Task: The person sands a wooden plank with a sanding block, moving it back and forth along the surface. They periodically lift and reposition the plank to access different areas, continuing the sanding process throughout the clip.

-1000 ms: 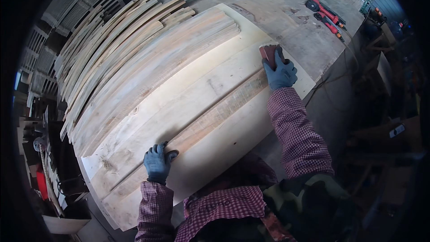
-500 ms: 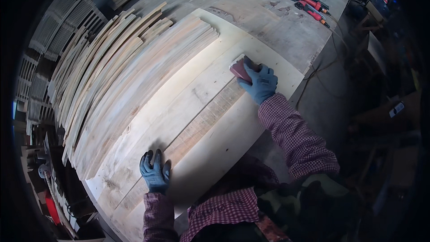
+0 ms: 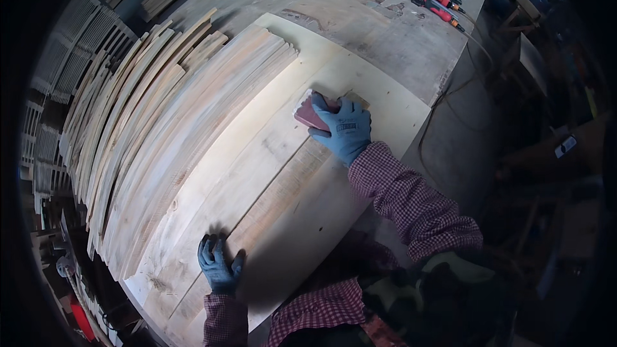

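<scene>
Clearly, right grip (image 3: 347,130) pinching block (image 3: 307,114), left grip (image 3: 220,273) spread across plank (image 3: 276,199), board (image 3: 392,106) bare toward right edge

The print (image 3: 348,126) on the right glove (image 3: 347,139) is unreadable.

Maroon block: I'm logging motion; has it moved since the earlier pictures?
Yes: the maroon block moved away from the upper-right edge of the pale panel, toward the left hand.

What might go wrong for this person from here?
Only the left hand appears to steady the strip, so it might shift if the right hand pushes the block hard. The red tools lie near the edge of the table; a tug on a hose might drag them off.
</scene>
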Available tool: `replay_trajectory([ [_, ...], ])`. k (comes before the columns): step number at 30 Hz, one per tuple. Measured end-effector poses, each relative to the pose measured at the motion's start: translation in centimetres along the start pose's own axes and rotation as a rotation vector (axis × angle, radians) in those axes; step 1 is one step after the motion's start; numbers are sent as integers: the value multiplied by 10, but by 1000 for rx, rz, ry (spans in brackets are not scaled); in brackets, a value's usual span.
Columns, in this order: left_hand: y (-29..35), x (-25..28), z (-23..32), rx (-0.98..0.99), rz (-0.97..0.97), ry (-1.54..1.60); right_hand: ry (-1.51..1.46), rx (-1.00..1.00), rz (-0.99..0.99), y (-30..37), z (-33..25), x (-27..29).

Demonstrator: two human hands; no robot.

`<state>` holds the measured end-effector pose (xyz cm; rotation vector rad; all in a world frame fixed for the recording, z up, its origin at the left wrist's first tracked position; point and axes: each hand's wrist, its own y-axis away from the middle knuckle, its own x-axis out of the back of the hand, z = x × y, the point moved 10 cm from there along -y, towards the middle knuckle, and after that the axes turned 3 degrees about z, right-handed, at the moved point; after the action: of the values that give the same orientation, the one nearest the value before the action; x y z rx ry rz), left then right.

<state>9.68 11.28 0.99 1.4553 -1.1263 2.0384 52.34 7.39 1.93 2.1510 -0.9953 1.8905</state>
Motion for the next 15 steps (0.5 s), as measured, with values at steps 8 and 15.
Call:
replay_trajectory([
  [8, -8, -5, 4, -33, -44, 54, 125, -144, 17, -74, 74, -14],
  [15, -4, -8, 2, -15, -34, 60, 78, -2, 67, -2, 38, 3],
])
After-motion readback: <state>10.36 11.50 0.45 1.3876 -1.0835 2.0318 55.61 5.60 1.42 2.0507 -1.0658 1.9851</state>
